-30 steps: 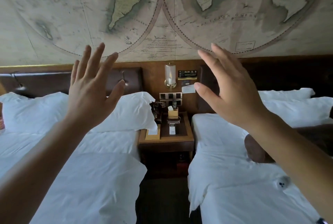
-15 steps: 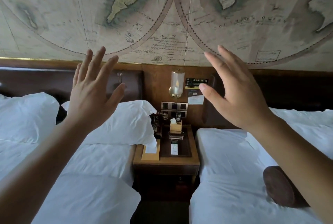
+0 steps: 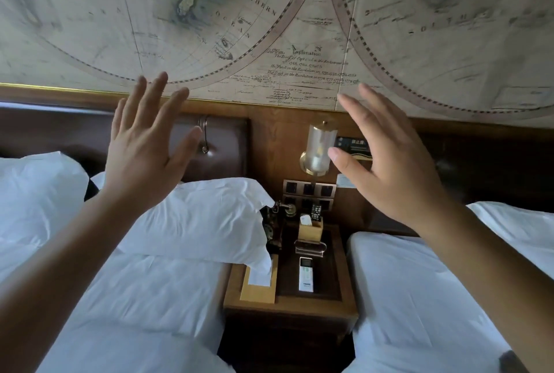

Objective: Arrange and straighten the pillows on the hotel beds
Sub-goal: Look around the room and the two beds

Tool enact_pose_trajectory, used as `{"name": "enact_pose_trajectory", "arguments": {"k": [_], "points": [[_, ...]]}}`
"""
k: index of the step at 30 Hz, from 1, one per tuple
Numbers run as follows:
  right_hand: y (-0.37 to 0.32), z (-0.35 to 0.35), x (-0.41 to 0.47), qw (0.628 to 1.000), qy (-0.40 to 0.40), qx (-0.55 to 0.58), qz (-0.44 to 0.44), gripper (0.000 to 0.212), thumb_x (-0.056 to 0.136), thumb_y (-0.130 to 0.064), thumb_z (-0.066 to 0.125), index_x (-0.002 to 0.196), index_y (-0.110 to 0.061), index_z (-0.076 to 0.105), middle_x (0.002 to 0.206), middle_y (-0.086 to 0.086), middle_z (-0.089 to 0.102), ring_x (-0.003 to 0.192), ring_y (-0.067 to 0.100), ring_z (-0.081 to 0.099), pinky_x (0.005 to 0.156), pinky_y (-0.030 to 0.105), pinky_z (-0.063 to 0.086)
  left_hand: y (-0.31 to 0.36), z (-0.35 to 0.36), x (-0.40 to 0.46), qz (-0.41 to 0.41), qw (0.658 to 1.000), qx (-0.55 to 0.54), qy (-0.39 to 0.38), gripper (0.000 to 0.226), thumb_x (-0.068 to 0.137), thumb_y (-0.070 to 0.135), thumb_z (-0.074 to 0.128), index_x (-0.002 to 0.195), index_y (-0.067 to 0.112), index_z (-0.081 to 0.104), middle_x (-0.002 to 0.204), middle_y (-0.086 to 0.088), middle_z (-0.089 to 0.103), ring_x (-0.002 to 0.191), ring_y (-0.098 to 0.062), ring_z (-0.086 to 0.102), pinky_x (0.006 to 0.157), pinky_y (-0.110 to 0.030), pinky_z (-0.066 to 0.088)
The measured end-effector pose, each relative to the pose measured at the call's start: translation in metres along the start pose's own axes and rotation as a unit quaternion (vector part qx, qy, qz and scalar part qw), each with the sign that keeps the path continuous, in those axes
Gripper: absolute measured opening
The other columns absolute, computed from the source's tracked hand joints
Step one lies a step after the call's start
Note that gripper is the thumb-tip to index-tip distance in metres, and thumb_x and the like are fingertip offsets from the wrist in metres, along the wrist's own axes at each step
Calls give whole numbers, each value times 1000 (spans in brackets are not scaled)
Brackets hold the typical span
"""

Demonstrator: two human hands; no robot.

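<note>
Near pillow [image 3: 198, 219] on left bed [image 3: 144, 306]: lies flat at the head end, against the brown headboard [image 3: 215, 145]. Its right corner hangs off the mattress edge, over the tissue box [image 3: 259, 282] on the table [image 3: 287, 305] between the beds. Case looks rumpled at that corner. Second pillow [image 3: 36, 192] at far left, propped higher, a dark gap between the two.

Right bed [image 3: 419, 297]: sheet bare near the table. Something white at the far right edge [image 3: 515, 222], pillow or folded cover, cannot tell which.

Hands: left hand [image 3: 144, 159] raised in the air above the near pillow, fingers spread wide, palm forward, holding nothing. Right hand [image 3: 389, 168] likewise raised and open, empty, in front of the wall lamp [image 3: 317, 147] and above the table. Neither touches bedding.

Step, as I judge it: approach only; no pillow gripped, straightening not yet begun. Left bed appears to be the nearer target.

Next move calls for: lowering both hands to the near pillow, taking it by its two short ends, drawing it leftward onto the mattress and squaring it to the headboard, closing the gap with its neighbour. Mind the overhanging corner: it sits just beside the table clutter, remote [image 3: 305, 273] included, so lift before sliding.
</note>
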State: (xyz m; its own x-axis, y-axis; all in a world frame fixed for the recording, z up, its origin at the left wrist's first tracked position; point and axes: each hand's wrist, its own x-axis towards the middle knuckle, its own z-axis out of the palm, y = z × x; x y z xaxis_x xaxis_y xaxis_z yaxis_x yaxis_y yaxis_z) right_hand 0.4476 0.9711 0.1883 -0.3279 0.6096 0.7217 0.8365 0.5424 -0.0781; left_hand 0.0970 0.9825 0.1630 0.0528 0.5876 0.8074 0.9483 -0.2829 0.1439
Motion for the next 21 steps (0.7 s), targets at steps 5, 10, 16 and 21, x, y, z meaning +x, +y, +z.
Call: {"name": "enact_pose_trajectory", "arguments": {"k": [5, 10, 16, 21], "points": [[41, 72, 52, 998, -13, 56, -27, 70, 99, -53, 49, 160, -24, 32, 169, 7, 24, 157, 26, 20, 124, 51, 25, -32, 35, 22, -26, 998, 62, 15, 62, 101, 51, 43, 155, 20, 43, 171, -6, 25, 160, -31, 15, 127, -56, 17], [58, 135, 107, 991, -43, 115, -45, 70, 99, -57, 46, 160, -29, 29, 170, 4, 21, 157, 24, 18, 125, 51, 24, -58, 48, 30, -61, 991, 119, 9, 63, 102, 50, 42, 157, 20, 42, 171, -6, 24, 160, -32, 14, 127, -55, 17], [56, 214, 143, 977, -89, 184, -54, 69, 98, -56, 47, 160, -30, 30, 171, 1, 17, 158, 20, 15, 122, 54, 28, -111, 73, 30, -122, 976, 178, -12, 63, 102, 52, 40, 157, 22, 39, 171, -6, 24, 160, -34, 14, 125, -61, 20], [55, 282, 170, 966, -145, 210, -47, 69, 97, -54, 48, 160, -34, 29, 172, -4, 12, 159, 17, 7, 124, 53, 23, -166, 125, 47, -146, 975, 162, -33, 65, 101, 53, 40, 158, 22, 37, 172, -6, 22, 161, -33, 11, 127, -59, 18]]}}
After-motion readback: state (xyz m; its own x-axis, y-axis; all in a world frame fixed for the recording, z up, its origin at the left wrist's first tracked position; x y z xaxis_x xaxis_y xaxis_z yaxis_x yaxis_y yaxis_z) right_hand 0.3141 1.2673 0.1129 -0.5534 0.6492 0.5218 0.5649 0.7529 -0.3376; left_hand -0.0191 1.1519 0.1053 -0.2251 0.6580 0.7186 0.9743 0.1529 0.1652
